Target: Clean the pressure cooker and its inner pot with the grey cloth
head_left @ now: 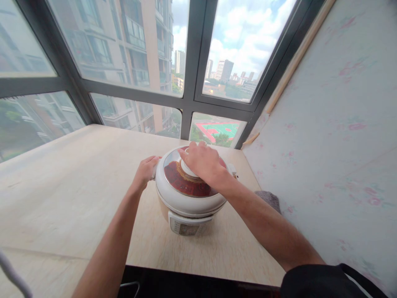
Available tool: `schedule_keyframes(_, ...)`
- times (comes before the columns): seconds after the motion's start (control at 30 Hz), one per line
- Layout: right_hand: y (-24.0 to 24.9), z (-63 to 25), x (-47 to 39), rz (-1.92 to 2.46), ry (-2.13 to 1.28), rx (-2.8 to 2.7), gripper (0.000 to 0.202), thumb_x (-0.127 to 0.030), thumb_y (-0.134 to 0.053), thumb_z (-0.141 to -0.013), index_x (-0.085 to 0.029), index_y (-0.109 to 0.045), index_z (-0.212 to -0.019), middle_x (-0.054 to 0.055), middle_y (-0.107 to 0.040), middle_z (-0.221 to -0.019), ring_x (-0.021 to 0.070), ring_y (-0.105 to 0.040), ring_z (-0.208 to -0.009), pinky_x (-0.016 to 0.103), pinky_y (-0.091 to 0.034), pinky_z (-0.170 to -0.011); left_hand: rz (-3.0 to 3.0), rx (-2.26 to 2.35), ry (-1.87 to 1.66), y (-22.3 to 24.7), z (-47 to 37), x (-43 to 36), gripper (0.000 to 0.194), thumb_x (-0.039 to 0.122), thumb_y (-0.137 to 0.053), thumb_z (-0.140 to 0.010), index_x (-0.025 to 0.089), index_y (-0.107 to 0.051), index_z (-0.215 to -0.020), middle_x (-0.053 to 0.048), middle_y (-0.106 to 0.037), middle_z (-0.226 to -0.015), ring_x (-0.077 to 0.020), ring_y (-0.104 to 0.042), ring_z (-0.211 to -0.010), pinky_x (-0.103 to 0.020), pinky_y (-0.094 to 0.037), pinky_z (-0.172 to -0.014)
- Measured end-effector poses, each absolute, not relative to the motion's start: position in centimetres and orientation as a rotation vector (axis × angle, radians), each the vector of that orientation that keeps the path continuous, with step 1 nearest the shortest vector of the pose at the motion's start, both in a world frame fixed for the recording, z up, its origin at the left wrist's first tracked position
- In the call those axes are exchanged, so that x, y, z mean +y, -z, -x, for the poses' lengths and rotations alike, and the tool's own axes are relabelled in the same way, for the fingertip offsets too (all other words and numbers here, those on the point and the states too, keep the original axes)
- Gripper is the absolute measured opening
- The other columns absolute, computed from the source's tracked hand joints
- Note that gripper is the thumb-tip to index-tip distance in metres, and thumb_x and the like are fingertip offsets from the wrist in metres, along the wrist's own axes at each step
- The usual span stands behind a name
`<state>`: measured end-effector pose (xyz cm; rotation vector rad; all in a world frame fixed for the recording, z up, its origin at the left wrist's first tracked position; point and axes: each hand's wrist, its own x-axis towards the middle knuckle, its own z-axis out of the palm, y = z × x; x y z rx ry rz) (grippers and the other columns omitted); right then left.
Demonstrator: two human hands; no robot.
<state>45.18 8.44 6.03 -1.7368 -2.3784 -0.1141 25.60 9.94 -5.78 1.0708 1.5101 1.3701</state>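
A round white cooker (189, 203) with a dark red top panel and a front control panel stands upright on the pale marbled sill. My right hand (203, 160) is on top of its lid, with the fingers wrapped round the white knob (188, 168). At the cooker's left side, my left hand (148, 170) is closed on the side handle, most of which the fingers hide. The lid sits level on the body. Another side handle (232, 169) shows at the cooker's right, partly behind my right wrist.
The marbled sill (77, 178) runs along grey-framed windows (189, 95). To the right rises a flower-patterned wall (335, 157), with a grey cloth-like thing (269, 200) at its foot. A pale cable (14, 273) crosses the bottom left corner.
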Motion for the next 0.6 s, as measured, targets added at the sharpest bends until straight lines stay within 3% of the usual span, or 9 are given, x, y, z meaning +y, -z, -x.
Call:
schedule_keyframes(0.17,-6.2,-44.65,8.7,1.831,0.021,-2.306,0.062,-0.059,-0.04,-0.103,-0.006,-0.065,-0.125,0.029,-0.067,-0.119,0.0345,-0.069,-0.108,0.044,-0.054,-0.087,-1.028,1.512,-1.36,5.59,-25.85,9.62,0.047,0.05,-0.06,-0.063,0.013,-0.07,-0.089,0.002,-0.052,-0.058,-0.0113,-0.039,-0.045,-0.023,-0.024,-0.042)
schedule_keyframes(0.4,-6.28,-44.59,9.11,1.848,-0.058,-2.287,0.061,-0.057,-0.04,-0.103,-0.006,-0.065,-0.125,0.029,-0.068,-0.12,0.0352,-0.068,-0.113,0.046,-0.053,-0.092,-1.011,1.51,-1.35,5.43,-25.94,9.46,0.049,0.052,-0.059,-0.064,0.013,-0.069,-0.092,0.003,-0.048,-0.056,-0.0111,-0.037,-0.044,-0.023,-0.022,-0.04)
schedule_keyframes(0.6,-6.12,-44.88,8.92,1.806,-0.001,-2.334,0.065,-0.062,-0.053,-0.097,-0.006,-0.063,-0.127,0.029,-0.068,-0.12,0.0347,-0.066,-0.117,0.042,-0.052,-0.093,-1.028,1.544,-1.349,5.18,-26.19,9.34,0.042,0.051,-0.058,-0.063,0.016,-0.067,-0.084,0.003,-0.046,-0.056,-0.0114,-0.036,-0.045,-0.024,-0.021,-0.042)
